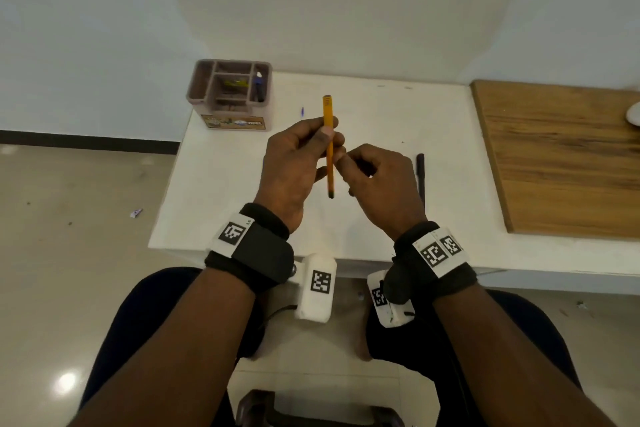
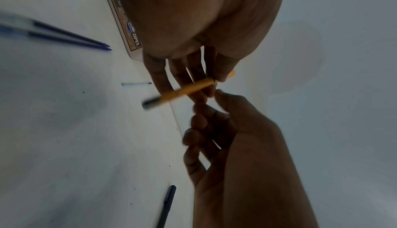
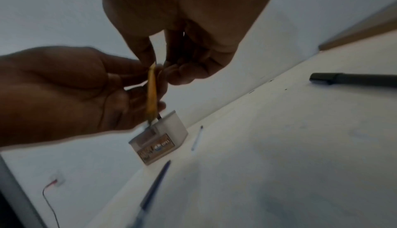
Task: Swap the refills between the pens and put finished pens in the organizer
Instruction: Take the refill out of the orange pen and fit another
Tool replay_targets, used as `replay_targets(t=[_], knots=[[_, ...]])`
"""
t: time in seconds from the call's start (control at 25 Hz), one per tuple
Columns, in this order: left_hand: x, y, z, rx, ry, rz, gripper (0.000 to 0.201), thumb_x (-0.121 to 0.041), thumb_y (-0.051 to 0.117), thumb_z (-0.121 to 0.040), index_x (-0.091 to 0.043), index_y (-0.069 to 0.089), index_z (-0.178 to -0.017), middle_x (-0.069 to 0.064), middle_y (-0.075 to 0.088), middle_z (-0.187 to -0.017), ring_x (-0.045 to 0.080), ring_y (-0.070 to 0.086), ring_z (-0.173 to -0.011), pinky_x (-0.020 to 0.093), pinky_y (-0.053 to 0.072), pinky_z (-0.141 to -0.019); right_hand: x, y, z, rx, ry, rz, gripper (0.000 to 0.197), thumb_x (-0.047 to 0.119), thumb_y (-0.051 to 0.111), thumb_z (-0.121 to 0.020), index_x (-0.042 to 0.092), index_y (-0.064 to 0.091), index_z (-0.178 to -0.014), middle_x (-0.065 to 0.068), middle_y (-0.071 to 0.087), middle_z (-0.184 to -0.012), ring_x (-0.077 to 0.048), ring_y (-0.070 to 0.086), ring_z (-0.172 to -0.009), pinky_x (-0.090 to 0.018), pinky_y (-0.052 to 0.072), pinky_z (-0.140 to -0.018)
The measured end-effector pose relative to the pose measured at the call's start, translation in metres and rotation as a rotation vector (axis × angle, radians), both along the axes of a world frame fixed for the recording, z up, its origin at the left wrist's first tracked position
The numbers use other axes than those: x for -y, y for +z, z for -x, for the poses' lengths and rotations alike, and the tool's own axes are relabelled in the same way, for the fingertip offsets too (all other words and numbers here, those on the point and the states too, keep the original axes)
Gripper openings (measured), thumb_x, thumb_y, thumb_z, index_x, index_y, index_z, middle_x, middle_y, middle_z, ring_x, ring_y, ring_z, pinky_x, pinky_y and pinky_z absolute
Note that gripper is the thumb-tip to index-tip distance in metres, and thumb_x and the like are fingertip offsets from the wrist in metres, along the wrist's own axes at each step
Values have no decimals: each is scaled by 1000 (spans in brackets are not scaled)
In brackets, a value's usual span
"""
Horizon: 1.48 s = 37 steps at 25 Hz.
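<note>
- Left hand (image 1: 294, 163) grips the yellow pen (image 1: 329, 146) upright, above the table's (image 1: 214, 184) middle.
- Right hand (image 1: 375, 180) pinches its barrel; whether it holds anything else is unclear.
- Risk: loosened parts may drop and roll off the near edge.

A table (image 1: 381, 225) holds an organizer (image 1: 230, 94) at its far left corner, a refill (image 1: 302, 111) just right of it, and a pen (image 1: 421, 177) farther right, near a board (image 1: 561, 163).
</note>
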<state>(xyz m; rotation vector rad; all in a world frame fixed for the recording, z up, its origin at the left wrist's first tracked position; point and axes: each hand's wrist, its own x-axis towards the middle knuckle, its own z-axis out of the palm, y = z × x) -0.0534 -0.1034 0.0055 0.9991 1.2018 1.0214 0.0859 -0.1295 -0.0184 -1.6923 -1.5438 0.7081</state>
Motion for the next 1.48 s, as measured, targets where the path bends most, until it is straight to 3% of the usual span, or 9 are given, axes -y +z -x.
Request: replay_targets(t=[0.12,0.24,0.64,0.8,0.96,1.2,1.28,1.36,1.48], knots=[[7,5,15,-65,35,-7,26,-31,56,-106,-25,74,-124,6,61,-82,16,56,-68,24,49,-64,-15,25,19,-279,-173,-7,39,52,58,-100,16,71,-92,1,71,-76,-14,67,-64,-36,59,-67],[12,-2,30,-185,3,-53,27,-35,62,-102,-14,79,-107,3,62,-71,10,48,-58,15,41,-51,-32,36,21,-415,-142,83,36,48,68,-96,14,73,-88,1,70,-76,-11,61,-62,-30,51,-64],[4,-19,29,-161,82,-81,19,-25,64,-102,-22,81,-94,-2,55,-59,5,42,-51,16,38,-48,-43,7,31,-335,15,90,39,36,63,-102,8,68,-76,1,60,-59,-9,54,-55,-27,49,-64],[2,-21,25,-144,129,15,25,-29,66,-100,-10,82,-92,-11,57,-54,4,45,-46,13,36,-45,-46,0,31,-341,7,95,40,35,62,-103,3,67,-80,-10,62,-66,-13,54,-58,-31,50,-64],[4,-19,28,-73,99,79,28,-32,64,-101,-10,81,-96,5,54,-63,7,41,-49,13,36,-45,-46,-1,36,-367,-18,90,37,36,63,-102,2,70,-89,-8,67,-72,-12,59,-61,-29,52,-64],[7,-25,39,-58,123,285,22,-19,58,-101,-10,78,-98,3,60,-70,12,48,-59,20,42,-54,-55,7,20,-720,-227,66,27,33,59,-104,12,71,-94,0,73,-91,-13,66,-78,-30,53,-75],[3,-27,44,22,202,357,22,-13,55,-99,-10,77,-100,6,62,-76,14,51,-63,23,44,-58,-58,-6,16,-531,-193,157,29,32,62,-100,11,73,-85,-2,75,-85,-15,68,-74,-33,55,-75],[1,-28,45,35,243,353,21,-12,56,-98,-13,76,-104,6,65,-83,16,56,-70,26,47,-63,-61,-29,18,-82,-83,271,31,38,64,-95,12,73,-80,-6,74,-81,-23,72,-78,-37,56,-74],[2,-26,42,-35,230,315,19,-18,62,-97,-29,78,-97,2,72,-98,17,65,-85,38,49,-77,-62,-48,25,394,10,364,33,38,58,-97,6,65,-94,-12,66,-94,-34,64,-95,-34,42,-72]])
